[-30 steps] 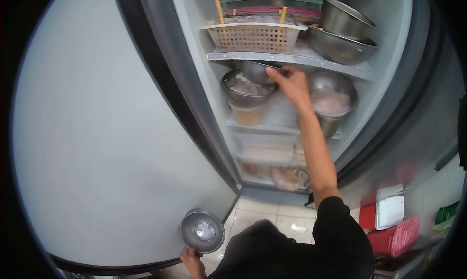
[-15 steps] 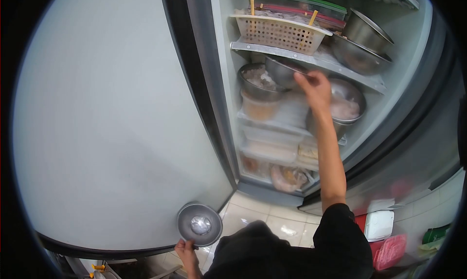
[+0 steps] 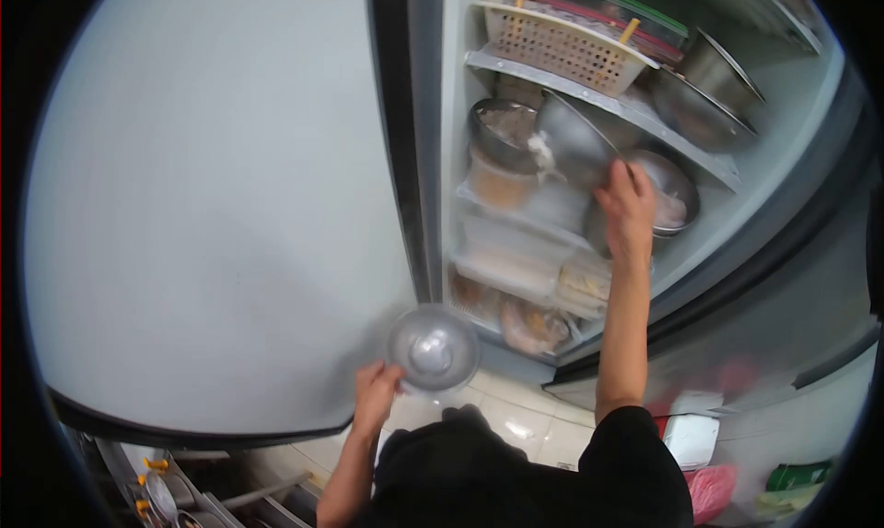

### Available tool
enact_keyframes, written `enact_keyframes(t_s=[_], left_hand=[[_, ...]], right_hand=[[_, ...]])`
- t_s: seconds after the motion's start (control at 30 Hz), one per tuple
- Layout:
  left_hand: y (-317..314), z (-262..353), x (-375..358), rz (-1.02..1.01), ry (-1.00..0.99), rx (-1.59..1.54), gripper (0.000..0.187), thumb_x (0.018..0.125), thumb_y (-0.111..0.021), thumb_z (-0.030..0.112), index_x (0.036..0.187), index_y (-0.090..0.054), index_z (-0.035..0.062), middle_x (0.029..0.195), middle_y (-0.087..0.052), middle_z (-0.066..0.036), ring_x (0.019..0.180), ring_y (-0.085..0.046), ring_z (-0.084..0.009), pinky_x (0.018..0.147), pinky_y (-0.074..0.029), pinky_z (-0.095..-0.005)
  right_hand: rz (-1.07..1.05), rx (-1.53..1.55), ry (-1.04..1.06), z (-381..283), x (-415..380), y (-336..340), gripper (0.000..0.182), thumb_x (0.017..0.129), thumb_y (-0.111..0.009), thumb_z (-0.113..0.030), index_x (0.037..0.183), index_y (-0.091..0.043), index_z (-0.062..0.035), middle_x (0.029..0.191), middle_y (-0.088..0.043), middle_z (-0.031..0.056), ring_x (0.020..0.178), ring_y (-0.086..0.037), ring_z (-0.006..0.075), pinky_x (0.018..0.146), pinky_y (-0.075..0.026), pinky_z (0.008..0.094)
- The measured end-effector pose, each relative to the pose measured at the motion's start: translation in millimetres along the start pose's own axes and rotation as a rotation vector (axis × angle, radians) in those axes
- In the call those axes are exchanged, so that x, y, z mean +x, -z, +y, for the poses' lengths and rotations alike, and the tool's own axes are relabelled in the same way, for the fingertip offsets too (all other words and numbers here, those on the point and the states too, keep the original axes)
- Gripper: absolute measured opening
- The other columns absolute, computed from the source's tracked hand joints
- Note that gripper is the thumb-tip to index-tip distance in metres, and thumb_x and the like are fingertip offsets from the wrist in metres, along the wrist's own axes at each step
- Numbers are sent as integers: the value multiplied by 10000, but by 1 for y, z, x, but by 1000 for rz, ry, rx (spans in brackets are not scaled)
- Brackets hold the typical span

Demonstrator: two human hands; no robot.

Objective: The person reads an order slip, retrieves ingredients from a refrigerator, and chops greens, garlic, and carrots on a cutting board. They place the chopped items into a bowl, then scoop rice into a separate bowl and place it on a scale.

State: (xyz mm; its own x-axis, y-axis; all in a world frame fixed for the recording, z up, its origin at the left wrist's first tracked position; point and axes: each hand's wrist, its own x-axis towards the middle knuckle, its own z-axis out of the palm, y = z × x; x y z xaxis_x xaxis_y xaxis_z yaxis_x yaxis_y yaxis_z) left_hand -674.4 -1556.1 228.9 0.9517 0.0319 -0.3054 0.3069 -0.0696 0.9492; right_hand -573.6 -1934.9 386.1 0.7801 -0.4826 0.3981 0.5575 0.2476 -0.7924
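My left hand [image 3: 378, 392] is closed on the rim of a metal bowl [image 3: 433, 348] with a shiny bottom, held low in front of the open fridge. Reaching onto the fridge shelf, my right hand [image 3: 629, 206] grips the rim of a second metal bowl [image 3: 580, 141], which is steeply tilted. A white clump [image 3: 541, 152] shows by its lower left edge, blurred. To its left, a metal bowl of pale food [image 3: 508, 123] stands on a plastic tub [image 3: 502, 180]. Partly behind my right hand is another metal bowl [image 3: 677, 174] with pale pink food.
On the shelf above are a perforated white basket [image 3: 562, 49] and stacked metal bowls [image 3: 704, 109]. Lower down are plastic containers [image 3: 511, 256] and bagged food [image 3: 529, 325]. A large fridge door [image 3: 221, 206] fills the left side. A white box [image 3: 691, 439] is on the floor at right.
My left hand has raised its bowl up and to the right. My right hand has moved slightly right and down, and its bowl is more steeply tilted. The camera view has shifted.
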Motion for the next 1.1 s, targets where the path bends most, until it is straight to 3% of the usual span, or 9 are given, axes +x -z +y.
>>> enact_keyframes(t_s=[0.1,0.17,0.23,0.33,0.4,0.53,0.63,0.77,1.1], left_hand=[[-32,37,24,-93,0,-89,154,773,-619,103,704,-608,-35,612,-533,-43,540,-474,-131,526,-416,-285],[-56,50,44,-126,-25,-366,93,760,-606,46,679,-605,1,587,-557,-29,490,-499,-98,443,-372,-247],[-74,78,47,-108,-100,-406,90,763,-593,16,675,-610,9,585,-567,-28,461,-493,-100,428,-375,-246],[-73,107,44,-212,-41,-354,120,777,-560,58,741,-646,-18,658,-579,-34,542,-496,-96,486,-385,-255],[-73,102,47,-201,-65,-335,113,769,-558,43,706,-636,-7,627,-566,-28,522,-482,-89,469,-371,-259],[-74,89,47,-113,-96,-306,145,753,-553,19,612,-586,9,565,-523,4,494,-435,-59,442,-313,-261],[-67,87,39,-54,-133,-293,177,727,-542,-21,560,-530,35,535,-483,17,450,-387,-54,414,-277,-253],[-66,85,34,-10,-171,-288,218,711,-525,-43,524,-480,59,521,-439,40,430,-342,-46,401,-246,-254],[-48,52,35,16,-110,-434,165,742,-526,-12,599,-603,23,558,-475,53,495,-357,-24,444,-251,-241]], right_hand=[[-78,148,-65,-4,-29,-6,141,919,-677,-177,979,-590,-83,909,-653,11,786,-617,100,731,-530,265],[-100,160,-130,-4,-51,-12,147,944,-635,-190,1017,-576,-78,938,-659,31,821,-646,134,789,-558,307],[-167,157,-164,8,-66,-3,147,952,-621,-183,1035,-571,-73,954,-658,39,852,-654,150,813,-559,327],[-210,-29,-121,26,-95,1,266,826,-779,-198,933,-573,-70,871,-591,-15,747,-566,79,710,-486,243],[-174,-230,-47,37,-107,5,383,679,-891,-144,848,-553,-80,809,-525,-43,690,-471,44,650,-405,205],[-183,-321,-68,31,-124,-8,380,657,-879,-35,826,-541,-73,779,-548,-14,715,-508,62,681,-429,213],[-161,-502,37,34,-125,-5,369,660,-876,-30,819,-546,-67,777,-554,-13,723,-522,66,675,-435,204],[-87,-487,-25,37,-121,2,354,660,-875,-19,802,-553,-59,783,-555,-11,738,-524,70,688,-443,208],[-30,-758,131,43,-126,-1,360,658,-880,-29,788,-545,-49,789,-558,-4,725,-513,66,688,-458,217]])
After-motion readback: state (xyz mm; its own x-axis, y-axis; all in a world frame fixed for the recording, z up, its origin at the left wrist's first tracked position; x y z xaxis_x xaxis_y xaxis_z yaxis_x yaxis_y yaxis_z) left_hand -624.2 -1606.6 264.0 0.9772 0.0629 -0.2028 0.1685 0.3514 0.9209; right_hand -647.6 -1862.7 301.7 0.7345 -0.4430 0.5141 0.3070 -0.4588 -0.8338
